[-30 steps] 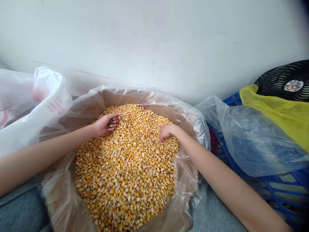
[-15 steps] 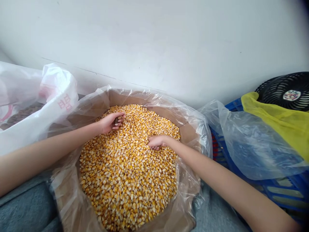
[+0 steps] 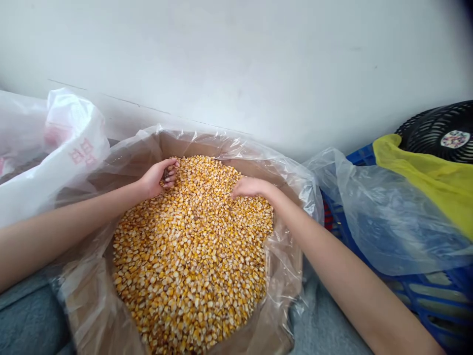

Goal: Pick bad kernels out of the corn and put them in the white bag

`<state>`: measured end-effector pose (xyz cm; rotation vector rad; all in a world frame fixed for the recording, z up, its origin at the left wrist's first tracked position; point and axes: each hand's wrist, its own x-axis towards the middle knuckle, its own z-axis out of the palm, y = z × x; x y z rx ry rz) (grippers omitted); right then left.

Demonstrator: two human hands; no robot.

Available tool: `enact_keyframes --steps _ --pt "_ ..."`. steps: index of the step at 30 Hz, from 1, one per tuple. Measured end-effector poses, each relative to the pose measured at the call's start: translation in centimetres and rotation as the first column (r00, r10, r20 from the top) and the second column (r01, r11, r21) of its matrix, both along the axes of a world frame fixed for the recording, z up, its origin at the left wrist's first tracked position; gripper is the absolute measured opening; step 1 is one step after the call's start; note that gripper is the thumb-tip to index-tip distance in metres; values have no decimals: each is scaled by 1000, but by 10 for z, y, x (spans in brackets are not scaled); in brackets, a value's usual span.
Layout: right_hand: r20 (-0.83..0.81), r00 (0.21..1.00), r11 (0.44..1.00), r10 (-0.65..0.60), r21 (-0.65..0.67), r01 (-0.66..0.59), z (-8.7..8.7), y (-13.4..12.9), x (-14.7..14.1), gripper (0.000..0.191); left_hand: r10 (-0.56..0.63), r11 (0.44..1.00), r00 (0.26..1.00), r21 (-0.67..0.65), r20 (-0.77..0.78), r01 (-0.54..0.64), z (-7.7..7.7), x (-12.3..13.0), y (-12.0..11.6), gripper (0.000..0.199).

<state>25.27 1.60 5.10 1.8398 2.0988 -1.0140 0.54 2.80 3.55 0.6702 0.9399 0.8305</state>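
Note:
A large heap of yellow and white corn kernels (image 3: 192, 256) fills a cardboard box (image 3: 177, 145) lined with a clear plastic bag (image 3: 283, 291). My left hand (image 3: 158, 178) is over the heap's far left side, palm turned inward, its fingers curled around small dark bits too small to name. Toward the far right of the heap, my right hand (image 3: 251, 188) reaches down with fingers bent together and their tips against the kernels. What those fingertips hold, if anything, is hidden.
A white woven sack (image 3: 70, 143) with red print stands left of the box. To the right are a blue plastic crate (image 3: 428, 296), a clear plastic sheet (image 3: 391, 217), a yellow bag (image 3: 421, 167) and a black fan (image 3: 443, 130). A white wall (image 3: 236, 64) rises behind.
My right hand has moved up and away over the heap toward the box's far side. My left hand stays curled, slightly farther left in view. The view itself has shifted a little.

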Motion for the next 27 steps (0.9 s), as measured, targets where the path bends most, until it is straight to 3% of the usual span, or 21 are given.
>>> enact_keyframes --steps 3,5,14,22,27 --pt "302 940 942 160 -332 -54 -21 -16 7 18 -25 1000 999 -12 -27 24 -4 2 -3 15" --pt "361 907 911 215 -408 -54 -31 -21 2 18 -50 999 998 -17 -38 50 -5 3 -5 15" --pt "341 935 934 94 -355 35 -24 -26 3 15 -58 998 998 2 -19 58 -1 -3 -2 15" --pt "325 940 916 103 -400 38 -22 -32 0 20 -55 998 998 19 -21 56 0 -4 -2 15" --pt "392 912 961 122 -277 -9 -16 -34 -5 13 -61 998 997 32 -38 62 -1 -5 -2 16"
